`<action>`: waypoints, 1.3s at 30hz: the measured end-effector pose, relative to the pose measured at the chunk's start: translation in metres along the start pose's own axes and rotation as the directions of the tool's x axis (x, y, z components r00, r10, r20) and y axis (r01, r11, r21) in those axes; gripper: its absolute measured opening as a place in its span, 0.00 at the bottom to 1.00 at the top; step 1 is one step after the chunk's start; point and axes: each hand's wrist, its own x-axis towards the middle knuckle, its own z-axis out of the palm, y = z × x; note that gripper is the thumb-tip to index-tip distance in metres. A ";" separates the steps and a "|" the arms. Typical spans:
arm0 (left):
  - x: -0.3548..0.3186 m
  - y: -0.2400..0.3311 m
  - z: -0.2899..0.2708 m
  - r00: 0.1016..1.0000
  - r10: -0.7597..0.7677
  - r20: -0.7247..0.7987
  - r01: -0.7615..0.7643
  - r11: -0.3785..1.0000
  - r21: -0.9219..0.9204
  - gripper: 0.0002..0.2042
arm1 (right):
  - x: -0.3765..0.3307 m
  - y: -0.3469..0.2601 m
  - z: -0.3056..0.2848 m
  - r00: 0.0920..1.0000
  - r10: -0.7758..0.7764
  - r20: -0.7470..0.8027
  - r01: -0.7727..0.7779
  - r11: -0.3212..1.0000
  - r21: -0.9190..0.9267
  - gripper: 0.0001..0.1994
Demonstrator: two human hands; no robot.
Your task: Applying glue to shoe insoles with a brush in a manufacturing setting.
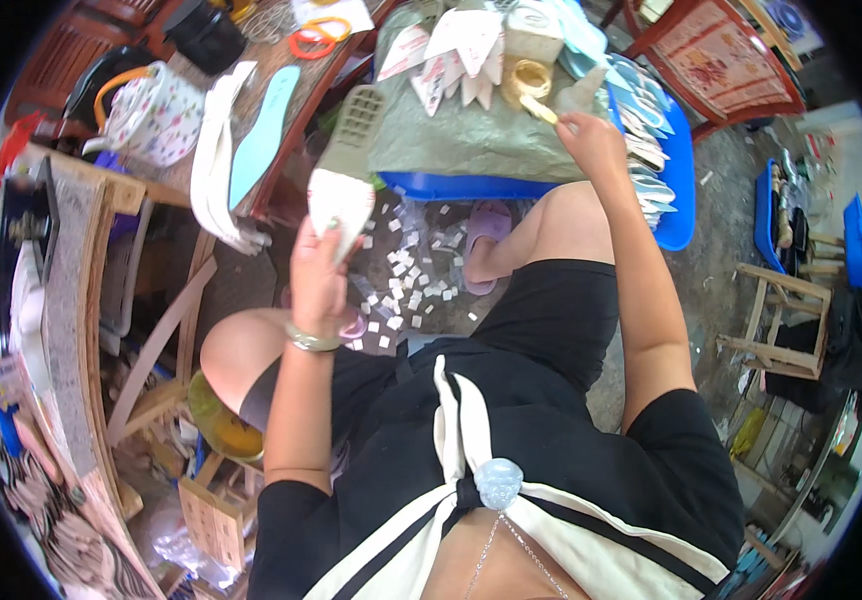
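Note:
My left hand (319,272) is closed on the white end of a shoe insole (341,200), whose far part is grey with a grid of marks. The insole is held up left of the work surface, clear of it. My right hand (596,142) pinches a small brush (539,110) with a pale yellowish end. The brush tip is at a round, yellow-crusted pot (531,78); I cannot tell whether it touches the contents. Left of the pot lies a heap of pointed white pieces with red print (461,50). The pot and heap rest on a grey-green sheet (471,140).
Blue trays sit under the sheet and at its right, where stacked insoles (646,150) lie. On the left table are a light-blue insole (266,130), white strips (213,170), orange scissors (319,36) and a floral bag (156,115). Small white squares (406,275) litter the floor.

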 end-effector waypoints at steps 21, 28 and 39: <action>-0.082 -0.007 0.005 0.977 -0.141 -0.158 0.118 0.983 -0.144 0.12 | -0.105 -0.121 0.006 0.984 -0.121 0.130 -0.045 0.539 0.841 0.10; -0.085 0.004 -0.005 0.985 -0.133 -0.110 0.145 0.983 0.116 0.13 | -0.086 -0.101 0.012 0.992 -0.049 0.118 -0.068 0.582 0.810 0.10; -0.072 0.002 -0.002 0.982 -0.177 -0.062 0.188 0.941 0.283 0.13 | -0.083 -0.104 0.007 0.891 -0.448 0.076 0.253 0.628 0.736 0.10</action>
